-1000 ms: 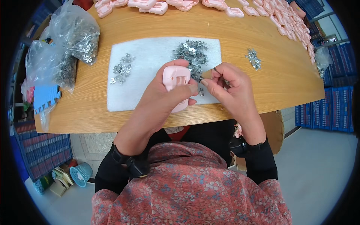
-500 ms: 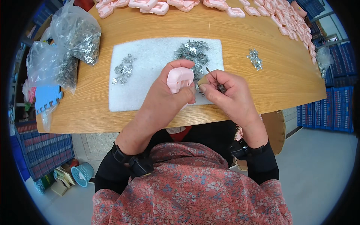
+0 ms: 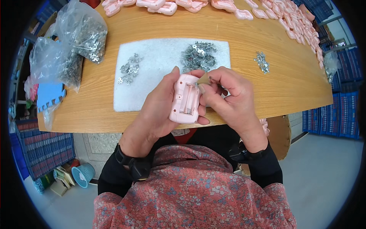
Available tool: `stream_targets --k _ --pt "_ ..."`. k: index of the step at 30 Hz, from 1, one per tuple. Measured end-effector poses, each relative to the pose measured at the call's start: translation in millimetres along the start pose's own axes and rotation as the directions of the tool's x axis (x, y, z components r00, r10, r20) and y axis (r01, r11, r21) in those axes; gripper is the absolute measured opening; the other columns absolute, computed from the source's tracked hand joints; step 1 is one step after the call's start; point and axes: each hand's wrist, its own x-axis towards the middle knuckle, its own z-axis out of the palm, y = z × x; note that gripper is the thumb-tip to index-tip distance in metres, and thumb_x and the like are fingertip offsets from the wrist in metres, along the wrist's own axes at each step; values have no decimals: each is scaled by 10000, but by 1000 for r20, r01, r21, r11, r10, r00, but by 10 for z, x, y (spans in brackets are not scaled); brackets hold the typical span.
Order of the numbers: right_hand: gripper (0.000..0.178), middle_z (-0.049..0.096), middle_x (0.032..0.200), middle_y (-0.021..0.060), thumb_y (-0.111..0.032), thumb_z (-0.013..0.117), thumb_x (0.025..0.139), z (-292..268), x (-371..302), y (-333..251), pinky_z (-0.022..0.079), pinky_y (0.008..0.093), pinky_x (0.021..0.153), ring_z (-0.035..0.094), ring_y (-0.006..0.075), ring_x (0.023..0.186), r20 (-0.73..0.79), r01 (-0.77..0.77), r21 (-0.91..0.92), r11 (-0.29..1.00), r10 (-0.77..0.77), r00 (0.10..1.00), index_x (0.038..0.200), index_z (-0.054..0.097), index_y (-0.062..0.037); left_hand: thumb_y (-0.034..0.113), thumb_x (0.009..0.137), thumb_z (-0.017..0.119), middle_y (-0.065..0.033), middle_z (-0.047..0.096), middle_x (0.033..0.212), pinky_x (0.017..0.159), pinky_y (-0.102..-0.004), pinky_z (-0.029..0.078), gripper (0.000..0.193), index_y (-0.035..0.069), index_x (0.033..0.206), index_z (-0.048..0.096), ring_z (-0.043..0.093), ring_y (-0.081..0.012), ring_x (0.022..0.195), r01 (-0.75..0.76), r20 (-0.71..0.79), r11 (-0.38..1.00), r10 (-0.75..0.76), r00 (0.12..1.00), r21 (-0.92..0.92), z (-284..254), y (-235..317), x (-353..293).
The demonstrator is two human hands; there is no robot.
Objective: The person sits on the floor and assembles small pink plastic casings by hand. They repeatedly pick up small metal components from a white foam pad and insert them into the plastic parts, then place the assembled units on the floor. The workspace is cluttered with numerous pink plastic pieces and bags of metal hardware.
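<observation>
Cradled in my left hand (image 3: 160, 101) is a pink plastic casing (image 3: 177, 105), its open battery compartment facing up. A coiled metal spring (image 3: 188, 111) shows at the compartment's near end. My right hand (image 3: 230, 93) is closed in a pinch at the compartment's far right corner. A small tan piece (image 3: 204, 79) shows at its fingertips; whether it is held or worn on a finger is unclear. Small metal bits partly show under the curled fingers. Beyond the hands, a dense heap of metal contact pieces (image 3: 198, 55) lies on a white foam mat (image 3: 160, 47).
A smaller group of contacts (image 3: 130, 68) lies on the mat's left, another (image 3: 262, 62) on the wooden table (image 3: 248, 32) to the right. Plastic bags of metal parts (image 3: 89, 38) stand at the left by a blue foam tile (image 3: 51, 95). Many pink casings (image 3: 280, 17) line the far edge.
My left hand has turned the casing so its battery compartment faces up, and brought it slightly nearer. The right hand's fingertips have come to the casing's far corner.
</observation>
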Motion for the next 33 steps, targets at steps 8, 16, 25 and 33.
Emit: stream_targets --k 8,16,25,33 --pt "141 626 784 75 -67 729 775 10 16 9 508 330 569 636 236 664 101 211 -348 913 -187 977 891 650 -58 487 1055 264 -146 678 956 663 -490 634 567 18 1232 529 706 -265 752 76 -76 997 -75 994 11 28 -7 -16" --pt "147 622 789 73 -77 708 814 -9 1 -33 495 321 568 617 216 656 19 132 -340 931 -133 991 958 675 -73 482 1061 232 -146 680 919 638 -461 626 556 42 1286 488 706 -261 748 46 -92 995 -38 995 90 -9 -24 12" --pt "210 613 805 -40 -155 702 919 -106 -14 31 448 190 645 529 18 707 289 -519 384 764 434 853 1040 635 3 429 1073 249 -111 667 966 729 -314 575 539 40 1406 416 677 -195 816 5 -78 848 43 996 531 4 -40 -66" --pt "202 608 808 -35 -172 715 910 -147 -88 78 431 179 642 514 10 714 300 -535 299 790 455 839 992 624 -12 61 994 455 -43 637 1056 807 -251 496 374 -2 1362 484 606 -107 908 -167 92 344 225 970 924 17 7 -195"
